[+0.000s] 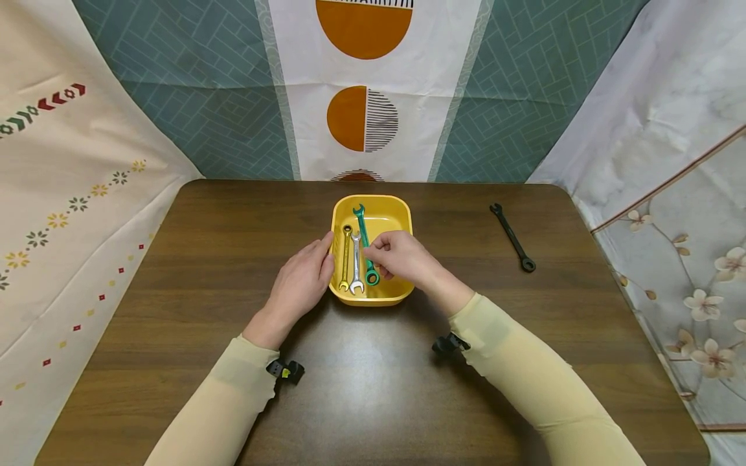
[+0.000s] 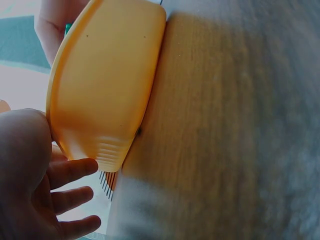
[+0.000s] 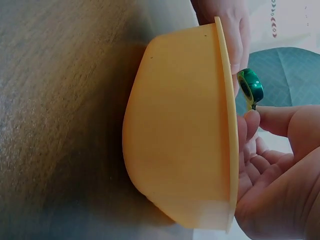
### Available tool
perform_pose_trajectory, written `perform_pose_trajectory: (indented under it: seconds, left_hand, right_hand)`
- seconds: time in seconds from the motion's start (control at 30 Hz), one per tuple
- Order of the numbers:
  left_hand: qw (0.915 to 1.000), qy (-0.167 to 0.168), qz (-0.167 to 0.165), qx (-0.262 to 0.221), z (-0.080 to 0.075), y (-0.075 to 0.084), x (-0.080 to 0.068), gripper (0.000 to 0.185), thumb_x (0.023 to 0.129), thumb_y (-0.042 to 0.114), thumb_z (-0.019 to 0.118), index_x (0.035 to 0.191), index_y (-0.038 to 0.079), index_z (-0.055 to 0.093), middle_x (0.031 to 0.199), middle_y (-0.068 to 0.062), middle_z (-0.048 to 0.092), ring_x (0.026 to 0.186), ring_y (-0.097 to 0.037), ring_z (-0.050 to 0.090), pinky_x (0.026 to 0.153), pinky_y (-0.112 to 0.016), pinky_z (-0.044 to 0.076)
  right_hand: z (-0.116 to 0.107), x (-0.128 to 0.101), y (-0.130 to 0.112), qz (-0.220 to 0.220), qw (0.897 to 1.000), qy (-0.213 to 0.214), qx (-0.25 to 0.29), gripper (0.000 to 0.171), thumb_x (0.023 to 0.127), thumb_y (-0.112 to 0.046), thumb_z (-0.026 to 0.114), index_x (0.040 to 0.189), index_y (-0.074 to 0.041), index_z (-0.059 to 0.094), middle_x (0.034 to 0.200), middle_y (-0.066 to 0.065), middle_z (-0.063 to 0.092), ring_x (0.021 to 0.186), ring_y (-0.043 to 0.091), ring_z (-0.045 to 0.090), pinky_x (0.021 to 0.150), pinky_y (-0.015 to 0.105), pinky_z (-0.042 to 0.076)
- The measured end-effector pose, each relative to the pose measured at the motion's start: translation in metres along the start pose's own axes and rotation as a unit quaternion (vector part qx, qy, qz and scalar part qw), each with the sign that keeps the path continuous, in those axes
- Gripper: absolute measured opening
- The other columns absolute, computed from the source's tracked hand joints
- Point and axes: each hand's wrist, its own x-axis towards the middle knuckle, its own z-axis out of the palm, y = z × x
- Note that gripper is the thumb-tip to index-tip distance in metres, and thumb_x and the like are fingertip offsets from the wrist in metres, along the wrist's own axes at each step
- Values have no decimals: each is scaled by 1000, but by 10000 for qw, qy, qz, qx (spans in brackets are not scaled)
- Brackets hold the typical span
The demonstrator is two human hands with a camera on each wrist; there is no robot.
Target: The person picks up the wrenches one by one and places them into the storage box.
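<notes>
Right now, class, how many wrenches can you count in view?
4: gold wrench, silver wrench and green wrench in the yellow tray; black wrench on the table, right. Hands may hide others.

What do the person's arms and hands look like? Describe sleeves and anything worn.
Both hands, left hand and right hand, are bare. Both arms wear snug pale yellow-beige long sleeves ending at the wrists. A small black camera mount sits under each wrist; the left one shows a yellow spot.
</notes>
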Motion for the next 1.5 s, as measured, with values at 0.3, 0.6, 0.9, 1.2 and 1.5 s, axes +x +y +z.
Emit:
perform_pose_trajectory:
  seconds: [0.3,0.6,0.9,1.2,1.5]
  left_hand:
    - [10000,-17,0,0,0,-1,1,61,117,30,49,173,10,37,167,-20,51,154,-38,48,126,-58,38]
    - [10000,-24,12,0,0,0,1,61,117,30,50,173,10,37,166,-19,52,154,-38,49,126,-57,38]
    - [10000,-1,25,-12,0,0,1,61,117,30,50,173,9,38,165,-20,53,153,-38,50,126,-57,39]
    - [9999,48,92,-5,-1,0,1,59,117,28,50,172,8,39,164,-20,54,152,-39,51,125,-58,40]
    - [9997,126,199,19,-2,1,-1,59,117,27,52,171,8,40,161,-20,57,150,-38,53,123,-58,43]
  right_hand:
    - [8,7,-2,-1,9997,-26,-246,25,109,-30,73,97,-7,73,71,8,64,65,22,60,64,33,55]
    - [20,18,-4,46,9976,29,-687,28,110,-30,72,92,-8,73,65,5,62,57,18,52,55,28,38]
    - [24,27,-2,71,9939,-134,-1089,42,111,-35,70,84,-3,72,60,5,62,54,18,47,54,30,32]
    - [33,36,7,138,9932,-234,-1131,38,110,-32,72,79,-9,70,66,3,65,60,16,57,56,27,41]
    - [36,38,8,249,9926,-333,-1142,35,108,-30,74,82,-8,73,70,5,68,63,18,64,57,26,46]
